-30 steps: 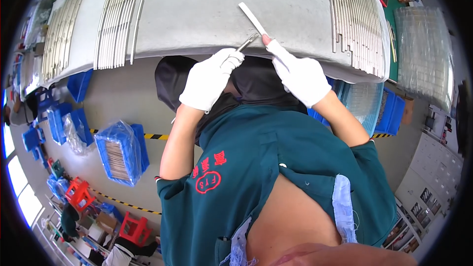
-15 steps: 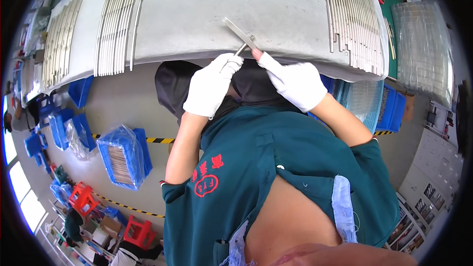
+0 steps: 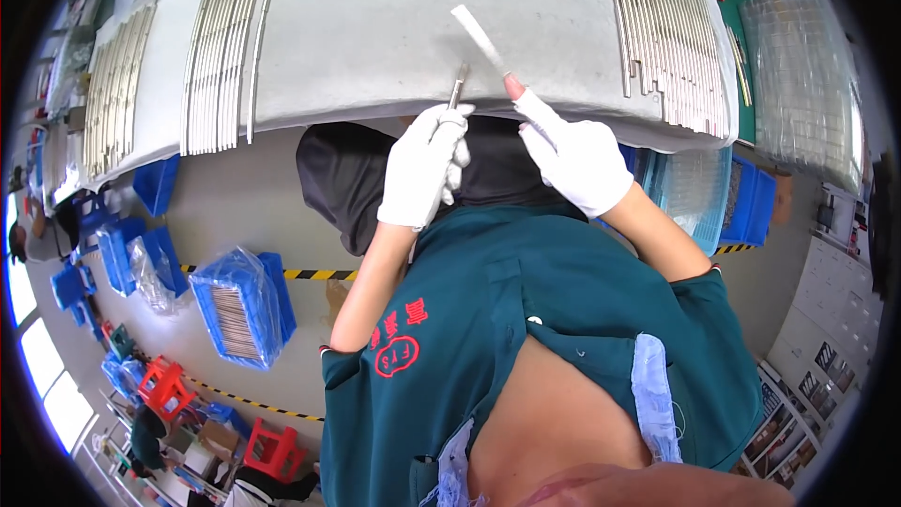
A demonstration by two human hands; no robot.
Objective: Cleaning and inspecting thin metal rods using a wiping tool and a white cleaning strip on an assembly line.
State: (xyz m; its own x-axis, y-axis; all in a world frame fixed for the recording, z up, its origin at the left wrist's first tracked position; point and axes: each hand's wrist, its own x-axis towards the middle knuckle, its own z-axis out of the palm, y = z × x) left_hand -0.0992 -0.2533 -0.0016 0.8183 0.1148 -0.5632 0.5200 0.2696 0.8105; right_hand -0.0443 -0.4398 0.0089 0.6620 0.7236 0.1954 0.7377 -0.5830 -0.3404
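Observation:
My left hand (image 3: 424, 169), in a white glove, is closed around a thin metal rod (image 3: 457, 90) whose end sticks up past the fingers. My right hand (image 3: 584, 165), also gloved but with a bare fingertip showing, pinches a flat pale strip (image 3: 480, 37) that looks like a file. The strip points up and away to the left, over the table, apart from the rod. Both hands are at the near edge of the cloth-covered table (image 3: 375, 28). Rows of similar metal rods lie at left (image 3: 223, 61) and at right (image 3: 666, 38).
Another row of rods (image 3: 117, 84) lies farther left. A plastic-wrapped stack of clear trays (image 3: 802, 89) stands at the right. Blue bins (image 3: 749, 202) sit below the table there. On the floor at left is a plastic-lined blue crate (image 3: 239, 305) of rods, near red stools (image 3: 272, 451).
The strip has come off the rod's end and swung up and right with my right hand. My left hand has shifted slightly right, and its rod now points more upright.

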